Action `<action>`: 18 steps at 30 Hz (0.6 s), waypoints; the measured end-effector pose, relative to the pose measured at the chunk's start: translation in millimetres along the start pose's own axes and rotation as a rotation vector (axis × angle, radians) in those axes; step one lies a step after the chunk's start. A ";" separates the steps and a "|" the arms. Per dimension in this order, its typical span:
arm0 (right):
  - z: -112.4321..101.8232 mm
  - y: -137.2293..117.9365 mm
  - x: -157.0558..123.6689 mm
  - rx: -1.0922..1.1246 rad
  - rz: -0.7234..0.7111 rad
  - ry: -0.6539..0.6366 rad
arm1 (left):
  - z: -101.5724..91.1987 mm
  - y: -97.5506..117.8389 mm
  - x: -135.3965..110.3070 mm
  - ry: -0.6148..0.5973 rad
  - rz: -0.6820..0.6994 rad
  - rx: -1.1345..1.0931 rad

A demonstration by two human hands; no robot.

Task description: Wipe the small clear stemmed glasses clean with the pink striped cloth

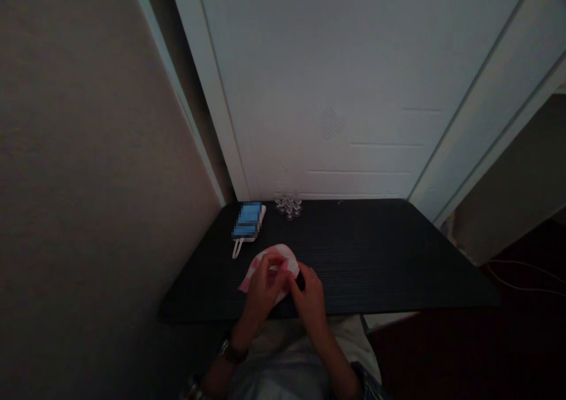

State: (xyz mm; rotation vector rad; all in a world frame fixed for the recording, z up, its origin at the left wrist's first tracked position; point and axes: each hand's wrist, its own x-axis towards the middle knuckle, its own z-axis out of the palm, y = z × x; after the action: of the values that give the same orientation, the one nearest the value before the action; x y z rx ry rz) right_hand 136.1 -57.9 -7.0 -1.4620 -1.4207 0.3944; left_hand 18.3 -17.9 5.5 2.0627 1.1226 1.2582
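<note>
A pink and white piece of cloth (283, 250) is gathered between my two hands, just above the front part of the dark table. My left hand (265, 279) has its fingers curled on the cloth's middle, thumb pointing toward the right. Against the cloth's right edge, my right hand (308, 285) pinches it with thumb and fingers. The cloth is bunched, and one corner spreads out to the left past my left hand. Dim light leaves the exact fold between the fingertips unclear.
On the black table (375, 258) a phone (248, 220) with a lit blue screen lies at the back left, a white loop (237, 248) at its lower end. Several small clear glassy pieces (289, 204) stand by the white door panel (354, 64). A wall (88, 152) rises on the left.
</note>
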 end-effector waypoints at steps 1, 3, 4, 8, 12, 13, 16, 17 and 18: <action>-0.1 0.4 -0.2 -0.004 -0.001 -0.001 | 3.4 0.2 3.2 0.003 0.001 0.015; -0.4 0.9 -1.0 -0.012 -0.003 -0.003 | 9.7 0.6 8.9 -0.007 0.016 0.053; -0.6 0.9 -1.4 -0.015 -0.004 -0.004 | 12.1 0.8 10.8 -0.016 0.027 0.074; -0.2 0.0 -2.4 -0.015 -0.006 -0.009 | 16.2 0.0 12.3 -0.028 0.049 0.144; 2.0 -1.4 -2.3 0.009 -0.002 0.007 | 15.4 -3.2 9.1 -0.010 0.045 0.187; 2.6 -1.7 -2.3 0.016 0.005 0.020 | 15.1 -4.2 8.6 -0.004 0.045 0.191; 3.5 -1.8 -2.3 0.033 0.024 0.050 | 13.9 -7.5 8.4 0.022 0.046 0.183; 3.6 -1.6 -2.4 0.038 0.026 0.049 | 13.3 -8.8 8.7 0.033 0.046 0.174; 3.6 -1.3 -2.5 0.042 0.024 0.043 | 12.5 -10.3 8.9 0.044 0.044 0.163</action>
State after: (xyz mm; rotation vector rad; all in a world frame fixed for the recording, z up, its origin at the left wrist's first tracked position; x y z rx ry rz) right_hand 131.9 -58.9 -8.5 -1.4469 -1.3541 0.4031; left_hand 27.3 -4.5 -3.4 2.1981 1.2430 1.2769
